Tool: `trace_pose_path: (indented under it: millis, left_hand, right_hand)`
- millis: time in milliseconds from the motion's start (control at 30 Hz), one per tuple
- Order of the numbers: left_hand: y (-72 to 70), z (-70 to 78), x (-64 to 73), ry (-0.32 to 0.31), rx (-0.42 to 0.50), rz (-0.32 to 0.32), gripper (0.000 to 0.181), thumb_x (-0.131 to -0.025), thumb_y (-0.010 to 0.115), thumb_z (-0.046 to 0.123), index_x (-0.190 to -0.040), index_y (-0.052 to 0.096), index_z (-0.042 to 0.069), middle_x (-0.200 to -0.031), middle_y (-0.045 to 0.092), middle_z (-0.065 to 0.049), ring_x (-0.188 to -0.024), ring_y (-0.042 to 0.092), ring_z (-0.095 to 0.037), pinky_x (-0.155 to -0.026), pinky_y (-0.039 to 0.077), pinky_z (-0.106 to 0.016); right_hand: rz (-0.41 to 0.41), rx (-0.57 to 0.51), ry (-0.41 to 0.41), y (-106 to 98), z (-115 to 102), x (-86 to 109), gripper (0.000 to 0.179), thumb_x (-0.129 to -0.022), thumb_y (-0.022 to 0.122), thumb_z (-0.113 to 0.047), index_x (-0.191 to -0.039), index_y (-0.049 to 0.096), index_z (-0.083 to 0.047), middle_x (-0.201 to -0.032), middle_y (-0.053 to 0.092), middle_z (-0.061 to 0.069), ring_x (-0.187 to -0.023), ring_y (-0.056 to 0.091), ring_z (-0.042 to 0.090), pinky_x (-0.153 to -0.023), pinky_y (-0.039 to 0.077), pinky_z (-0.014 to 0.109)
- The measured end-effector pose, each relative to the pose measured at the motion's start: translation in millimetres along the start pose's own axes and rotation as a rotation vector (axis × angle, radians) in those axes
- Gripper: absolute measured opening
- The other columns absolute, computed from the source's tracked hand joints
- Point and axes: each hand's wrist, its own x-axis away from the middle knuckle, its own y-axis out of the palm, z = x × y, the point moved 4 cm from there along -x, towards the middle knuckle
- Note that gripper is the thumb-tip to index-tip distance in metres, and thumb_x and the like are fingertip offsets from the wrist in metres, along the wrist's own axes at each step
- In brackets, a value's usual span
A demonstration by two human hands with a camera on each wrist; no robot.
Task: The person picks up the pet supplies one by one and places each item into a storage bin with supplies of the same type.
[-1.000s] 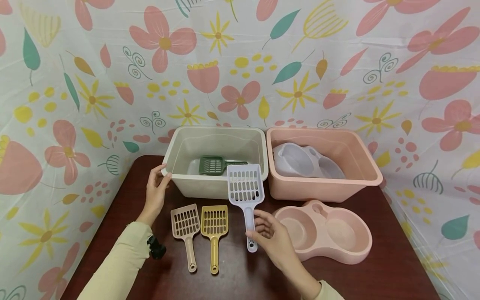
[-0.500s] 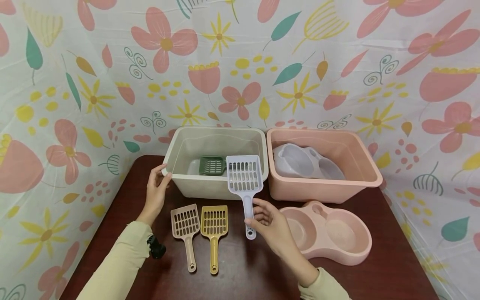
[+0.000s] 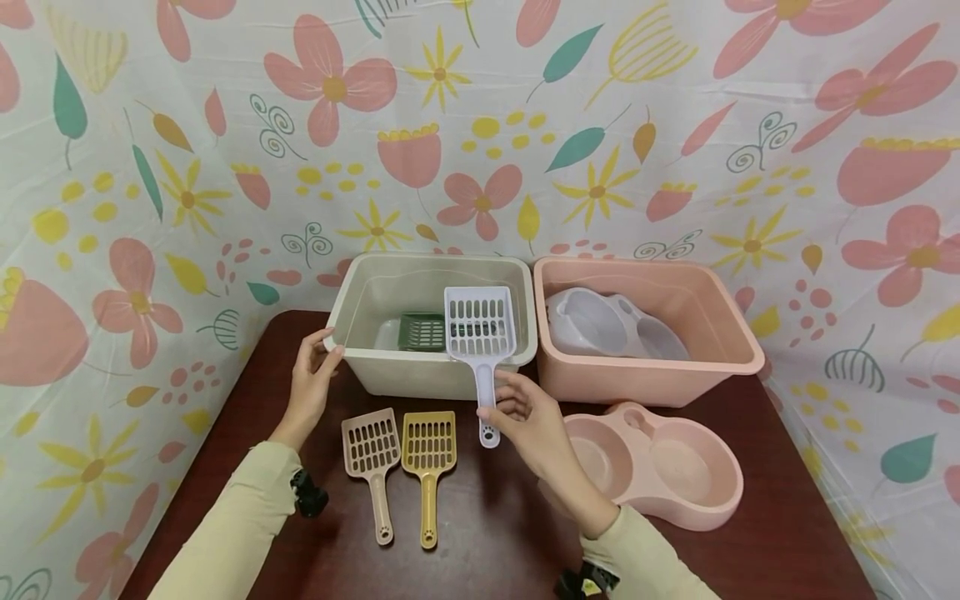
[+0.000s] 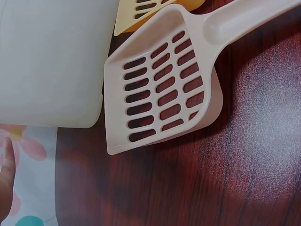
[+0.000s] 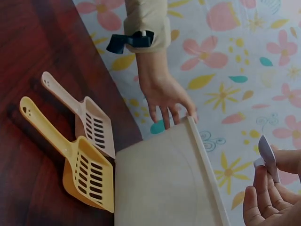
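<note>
In the head view, my right hand (image 3: pixel 528 425) pinches the handle of a lavender slotted litter scoop (image 3: pixel 480 325), blade pointing away from me. The scoop's blade is held over the front rim of a grey-green litter box (image 3: pixel 405 375). A dark green scoop (image 3: pixel 422 331) lies inside that box, partly hidden behind the lavender one. My left hand (image 3: pixel 309 383) touches the box's front left corner, its fingers fairly straight in the right wrist view. A beige scoop (image 3: pixel 371 442) and a yellow scoop (image 3: pixel 429 450) lie side by side on the table before the box.
A pink litter box (image 3: pixel 645 379) stands right of the grey-green one, with a lavender double bowl (image 3: pixel 600 325) inside. The pink double bowl (image 3: pixel 693 467) sits on the dark red-brown table (image 3: pixel 480 558). Flower-patterned cloth (image 3: pixel 480 108) hangs behind and at both sides.
My right hand has moved the lavender scoop forward and slightly left, from in front of the grey-green box to over its front rim. The left hand has stayed at the box corner.
</note>
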Motion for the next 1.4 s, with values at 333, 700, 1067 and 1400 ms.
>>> trace_pose_path:
  millis: [333, 700, 1067, 1400]
  left_hand:
    - [-0.2, 0.5, -1.0, -0.006, 0.001, -0.006, 0.044, -0.103, 0.052, 0.010, -0.143, 0.040, -0.002, -0.108, 0.050, 0.005, -0.098, 0.052, -0.006, -0.080, 0.042, -0.022]
    - [-0.4, 1.0, 0.1, 0.004, -0.003, 0.010, 0.043, -0.102, 0.052, 0.009, -0.143, 0.041, -0.003, -0.107, 0.051, 0.005, -0.096, 0.053, -0.005, -0.079, 0.043, -0.022]
    - [-0.2, 2.4, 0.4, 0.000, -0.015, 0.010, 0.044, -0.103, 0.053, 0.011, -0.143, 0.041, -0.002, -0.108, 0.050, 0.004, -0.097, 0.052, -0.007, -0.080, 0.043, -0.023]
    - [-3.8, -15.8, -5.6, 0.002, -0.015, 0.024, 0.043, -0.103, 0.053, 0.012, -0.143, 0.042, 0.001, -0.108, 0.051, 0.007, -0.098, 0.053, -0.006, -0.081, 0.043, -0.024]
  right_hand:
    - [-0.005, 0.020, 0.027, 1.3, -4.0, -23.6, 0.050, -0.083, 0.078, 0.000, -0.130, 0.059, 0.005, -0.101, 0.067, 0.017, -0.088, 0.064, 0.022, -0.073, 0.050, 0.023]
    - [-0.035, 0.075, 0.028, -3.6, -10.0, -50.1, 0.055, -0.085, 0.077, -0.003, -0.136, 0.057, 0.000, -0.106, 0.067, 0.018, -0.093, 0.064, 0.027, -0.068, 0.049, 0.023]
    - [-0.066, 0.126, 0.041, -8.6, -11.6, -77.3, 0.054, -0.087, 0.076, -0.004, -0.136, 0.055, 0.003, -0.108, 0.067, 0.021, -0.094, 0.063, 0.029, -0.070, 0.049, 0.022]
    - [-0.114, 0.159, 0.062, -11.3, -7.9, -99.8, 0.052, -0.089, 0.075, -0.008, -0.137, 0.056, 0.001, -0.112, 0.067, 0.021, -0.099, 0.064, 0.029, -0.077, 0.052, 0.031]
